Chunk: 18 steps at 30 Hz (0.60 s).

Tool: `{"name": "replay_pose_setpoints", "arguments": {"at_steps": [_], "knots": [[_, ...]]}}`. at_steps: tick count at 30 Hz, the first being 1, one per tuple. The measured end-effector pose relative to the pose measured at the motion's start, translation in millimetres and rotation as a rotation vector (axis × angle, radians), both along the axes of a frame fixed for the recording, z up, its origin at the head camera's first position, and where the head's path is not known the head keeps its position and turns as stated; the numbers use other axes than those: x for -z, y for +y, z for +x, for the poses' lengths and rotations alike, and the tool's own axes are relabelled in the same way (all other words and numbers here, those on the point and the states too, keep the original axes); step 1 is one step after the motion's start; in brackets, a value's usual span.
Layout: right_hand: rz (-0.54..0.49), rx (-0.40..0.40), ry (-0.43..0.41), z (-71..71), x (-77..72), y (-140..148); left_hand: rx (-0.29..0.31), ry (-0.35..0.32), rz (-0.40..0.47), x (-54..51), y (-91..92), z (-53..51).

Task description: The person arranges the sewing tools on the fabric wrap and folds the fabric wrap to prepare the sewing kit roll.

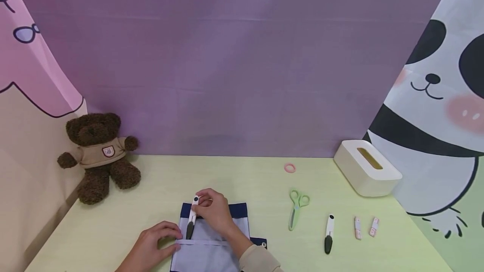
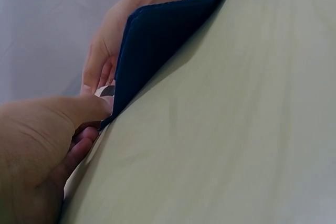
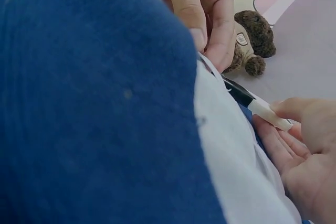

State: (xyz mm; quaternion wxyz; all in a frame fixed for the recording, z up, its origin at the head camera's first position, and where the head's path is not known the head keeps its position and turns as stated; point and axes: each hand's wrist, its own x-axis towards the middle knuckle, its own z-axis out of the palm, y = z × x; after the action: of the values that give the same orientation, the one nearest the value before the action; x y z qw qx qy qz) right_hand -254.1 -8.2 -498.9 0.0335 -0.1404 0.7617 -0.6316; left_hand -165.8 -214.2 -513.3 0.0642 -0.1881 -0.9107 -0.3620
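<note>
A light grey-blue fabric pouch with navy edging lies spread on the table, a pale elastic band running across it. My right hand pinches the white end of a slim white-and-black tool between thumb and fingers. Its dark end points down, close to the band. At the pouch's left edge, my left hand pinches the fabric by the band, thumb and fingers on the edge. In the right wrist view, the tool's dark tip is partly hidden behind pale fabric.
Right of the pouch lie green scissors, a second white-and-black tool and two small pink-and-white pieces. Farther back are a pink ring and a white tissue box. A brown teddy bear sits at the back left.
</note>
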Motion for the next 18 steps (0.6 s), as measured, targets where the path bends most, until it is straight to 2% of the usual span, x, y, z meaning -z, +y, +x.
{"name": "replay_pose_setpoints", "arguments": {"at_steps": [6, 8, 14, 18], "knots": [[0.023, -0.022, -0.003, 1.6, -1.3, -1, -0.037, -0.062, 0.005, -1.0, 1.0, 0.5], [0.034, -0.036, -0.004, 2.4, -1.4, -1, -0.038, -0.054, 0.009, -0.4, 0.4, -0.1], [0.085, -0.081, -0.005, 7.5, -2.2, 2, -0.008, 0.028, 0.031, 3.3, -0.7, -2.7], [0.110, -0.134, -0.015, 11.0, -2.1, 7, -0.025, -0.024, 0.023, 1.7, -0.5, -2.7]]}}
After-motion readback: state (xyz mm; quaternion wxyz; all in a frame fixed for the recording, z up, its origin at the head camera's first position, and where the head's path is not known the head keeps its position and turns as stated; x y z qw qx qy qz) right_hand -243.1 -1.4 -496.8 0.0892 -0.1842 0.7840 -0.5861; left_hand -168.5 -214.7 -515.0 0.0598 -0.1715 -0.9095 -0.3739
